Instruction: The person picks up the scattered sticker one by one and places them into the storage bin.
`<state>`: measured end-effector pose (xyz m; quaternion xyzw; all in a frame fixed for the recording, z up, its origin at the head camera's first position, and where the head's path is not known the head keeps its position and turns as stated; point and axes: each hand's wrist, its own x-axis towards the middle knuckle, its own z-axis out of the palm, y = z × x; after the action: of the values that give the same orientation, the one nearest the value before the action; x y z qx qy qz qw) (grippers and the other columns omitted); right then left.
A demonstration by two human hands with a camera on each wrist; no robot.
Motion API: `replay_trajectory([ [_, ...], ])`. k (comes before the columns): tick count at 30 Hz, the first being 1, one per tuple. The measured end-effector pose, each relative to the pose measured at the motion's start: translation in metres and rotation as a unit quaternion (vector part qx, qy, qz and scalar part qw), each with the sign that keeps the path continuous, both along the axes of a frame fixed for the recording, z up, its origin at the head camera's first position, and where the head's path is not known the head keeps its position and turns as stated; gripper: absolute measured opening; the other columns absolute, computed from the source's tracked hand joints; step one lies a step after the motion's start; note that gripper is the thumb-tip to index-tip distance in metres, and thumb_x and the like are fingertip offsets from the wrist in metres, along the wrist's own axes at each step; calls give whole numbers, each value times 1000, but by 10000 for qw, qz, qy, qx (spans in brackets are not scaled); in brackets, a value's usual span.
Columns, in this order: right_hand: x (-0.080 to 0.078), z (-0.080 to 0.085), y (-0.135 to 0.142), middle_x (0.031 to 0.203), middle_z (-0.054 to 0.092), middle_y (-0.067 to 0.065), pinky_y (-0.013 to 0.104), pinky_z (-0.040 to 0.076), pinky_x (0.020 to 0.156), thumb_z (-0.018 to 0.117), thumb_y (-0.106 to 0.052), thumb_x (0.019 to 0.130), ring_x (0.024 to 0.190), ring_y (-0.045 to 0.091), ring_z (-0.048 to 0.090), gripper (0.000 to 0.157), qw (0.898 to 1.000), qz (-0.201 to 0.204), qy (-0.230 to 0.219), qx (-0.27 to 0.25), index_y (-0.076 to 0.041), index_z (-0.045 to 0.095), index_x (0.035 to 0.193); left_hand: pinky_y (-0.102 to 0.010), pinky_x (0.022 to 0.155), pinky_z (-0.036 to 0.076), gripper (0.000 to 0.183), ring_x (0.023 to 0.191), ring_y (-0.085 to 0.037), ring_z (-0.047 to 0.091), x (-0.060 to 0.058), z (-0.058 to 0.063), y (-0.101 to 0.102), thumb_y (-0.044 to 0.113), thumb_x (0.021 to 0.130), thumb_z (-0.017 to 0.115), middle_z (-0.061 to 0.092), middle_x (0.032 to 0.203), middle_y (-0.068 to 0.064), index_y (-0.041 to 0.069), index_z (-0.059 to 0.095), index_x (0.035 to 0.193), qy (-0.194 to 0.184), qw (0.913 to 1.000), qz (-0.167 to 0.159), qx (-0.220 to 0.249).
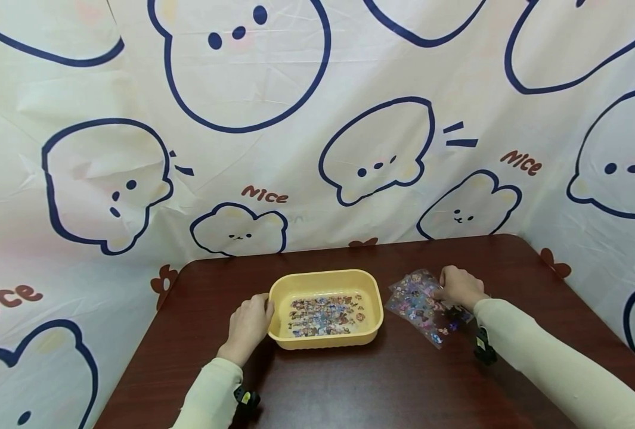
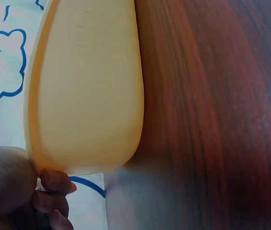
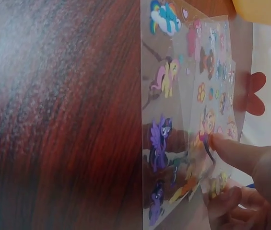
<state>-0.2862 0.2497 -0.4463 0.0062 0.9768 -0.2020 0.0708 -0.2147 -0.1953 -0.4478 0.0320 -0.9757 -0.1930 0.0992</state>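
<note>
A yellow plastic basin stands on the table with many small colourful pieces spread over its floor. My left hand grips the basin's left end at the rim; in the left wrist view its fingers curl against the basin wall. To the right of the basin lie overlapping clear sticker sheets, printed with small cartoon ponies. My right hand pinches the sheets near their right edge. The right wrist view shows the thumb on top of the sticker sheets and the other fingers bent beside the edge.
The dark reddish-brown wooden table carries the basin and sheets. A cream cloth with blue cartoon outlines hangs behind the table and along its sides. Each wrist wears a small black device.
</note>
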Motion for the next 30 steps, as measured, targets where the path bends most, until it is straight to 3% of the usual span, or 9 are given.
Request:
replay_trajectory([
  [7,-3,-4,2,109,68,23,53,43,78,80,-26,85,87,31,61,51,10000,-15,15,-31,4,57,119,-50,66,54,33,79,-32,72,-1,-1,0,22,101,58,76,105,-20,1,70,124,4,10000,22,2],
  [10,-4,-3,4,106,69,21,51,43,77,78,-26,87,85,30,61,42,10000,-30,-19,-67,2,62,114,-50,65,53,32,78,-32,72,-1,-1,0,21,100,59,76,103,-20,1,70,122,30,10000,21,-1],
  [16,-2,-3,7,82,65,8,45,40,72,69,-25,93,75,23,57,19,9996,-27,-123,-243,-6,65,90,-48,65,53,32,76,-30,71,0,-1,0,21,100,59,76,103,-19,1,70,123,-10,10000,33,21],
  [20,0,-4,7,72,59,4,44,37,70,66,-23,95,69,21,54,21,9992,-35,-154,-376,-9,62,80,-48,63,53,32,74,-28,71,0,-1,0,21,100,59,76,102,-19,1,70,123,-15,10000,5,49],
  [30,0,-12,13,64,55,-1,33,37,55,61,-21,98,59,16,51,26,9958,77,-109,-910,-10,63,75,-46,62,53,33,73,-27,71,-1,-3,0,22,101,58,76,103,-19,1,69,124,-43,10000,29,19],
])
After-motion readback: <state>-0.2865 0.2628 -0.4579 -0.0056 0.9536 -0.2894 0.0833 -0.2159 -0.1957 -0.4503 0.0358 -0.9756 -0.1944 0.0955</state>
